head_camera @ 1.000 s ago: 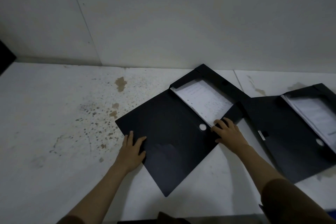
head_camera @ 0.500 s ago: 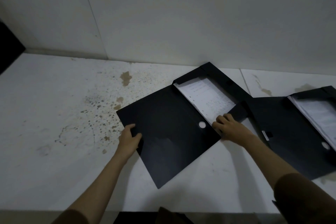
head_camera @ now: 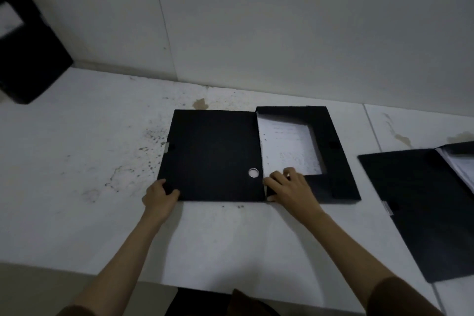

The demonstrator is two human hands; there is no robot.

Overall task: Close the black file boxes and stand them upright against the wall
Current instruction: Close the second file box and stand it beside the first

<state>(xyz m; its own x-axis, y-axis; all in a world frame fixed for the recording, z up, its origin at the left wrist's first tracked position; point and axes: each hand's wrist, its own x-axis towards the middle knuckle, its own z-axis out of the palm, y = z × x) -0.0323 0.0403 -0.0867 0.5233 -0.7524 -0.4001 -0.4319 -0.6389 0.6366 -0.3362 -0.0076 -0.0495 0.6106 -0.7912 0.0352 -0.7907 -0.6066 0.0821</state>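
Observation:
An open black file box [head_camera: 213, 154] lies flat in the middle of the white surface, square to me. Its lid spreads to the left and its tray on the right holds white papers [head_camera: 287, 146]. My left hand [head_camera: 160, 196] grips the lid's near left corner. My right hand [head_camera: 289, 188] presses on the tray's near end by the spine, beside the metal finger ring [head_camera: 253, 172]. A second open black file box [head_camera: 420, 202] with papers lies at the right edge. A closed black file box [head_camera: 23, 41] stands against the wall at the far left.
The white surface [head_camera: 77, 151] is stained with brown specks left of the middle box. The grey wall [head_camera: 256, 20] runs along the back. A seam in the surface [head_camera: 372, 128] passes between the two open boxes. The near edge [head_camera: 51, 267] is at bottom left.
The middle box has been turned from a diagonal lie to square with me and pulled clear of the right box. My left hand went from flat on the lid to gripping its corner.

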